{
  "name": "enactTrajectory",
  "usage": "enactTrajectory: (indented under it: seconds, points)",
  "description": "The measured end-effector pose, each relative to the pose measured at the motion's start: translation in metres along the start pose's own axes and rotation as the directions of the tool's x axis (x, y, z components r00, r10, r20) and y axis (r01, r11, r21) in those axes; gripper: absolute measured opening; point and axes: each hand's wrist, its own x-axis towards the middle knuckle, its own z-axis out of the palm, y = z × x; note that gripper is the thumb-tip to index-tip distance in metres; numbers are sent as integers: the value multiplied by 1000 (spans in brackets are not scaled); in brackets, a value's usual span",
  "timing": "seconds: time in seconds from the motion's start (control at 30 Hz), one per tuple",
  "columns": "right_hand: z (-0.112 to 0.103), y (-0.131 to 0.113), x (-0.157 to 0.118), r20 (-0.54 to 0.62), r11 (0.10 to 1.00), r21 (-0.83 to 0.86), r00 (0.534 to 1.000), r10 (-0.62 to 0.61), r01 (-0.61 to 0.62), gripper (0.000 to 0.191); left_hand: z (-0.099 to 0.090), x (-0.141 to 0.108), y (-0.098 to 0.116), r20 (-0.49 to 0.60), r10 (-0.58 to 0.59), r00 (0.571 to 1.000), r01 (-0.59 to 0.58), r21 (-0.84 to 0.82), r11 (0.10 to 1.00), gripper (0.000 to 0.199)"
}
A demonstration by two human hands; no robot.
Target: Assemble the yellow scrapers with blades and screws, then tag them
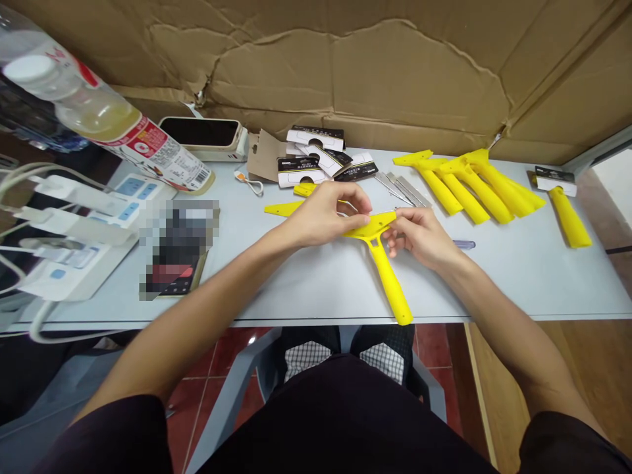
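Observation:
A yellow plastic scraper [382,263] with a T-shaped head and long handle lies over the grey table [320,283], handle pointing toward me. My left hand [326,214] pinches the left end of its head. On the right end of that head, the fingers of my right hand [419,237] are closed. A second yellow piece [284,209] lies flat just left of my left hand.
A pile of several yellow scrapers [469,181] lies at the back right, one packaged scraper [567,210] further right. Metal blades [402,189], black-and-white cards [316,161], a phone [202,135], a tilted bottle [113,125] and power strips [74,224] sit behind and left. Cardboard lines the back.

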Motion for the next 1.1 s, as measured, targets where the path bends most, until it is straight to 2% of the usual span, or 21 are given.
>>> enactTrajectory:
  seconds: [0.33,0.47,0.67,0.87,1.1]
  points:
    - [-4,-2,1,25,997,66,999,24,-26,37,3,-1,-11,-67,-149,987,137,-165,977,27]
    - [-7,-2,2,29,996,81,999,26,-29,43,6,-1,-14,-100,-149,984,124,-221,967,34]
    - [-6,-1,3,41,993,118,999,25,-30,48,9,-2,-14,-123,-149,981,112,-268,957,31]
    - [-3,-2,4,-1,982,186,999,41,-40,57,9,-3,-14,-150,-156,976,112,-263,958,36]
    - [2,-3,0,-20,994,105,1000,-7,9,54,19,-1,-19,-169,-150,974,98,-283,954,37]
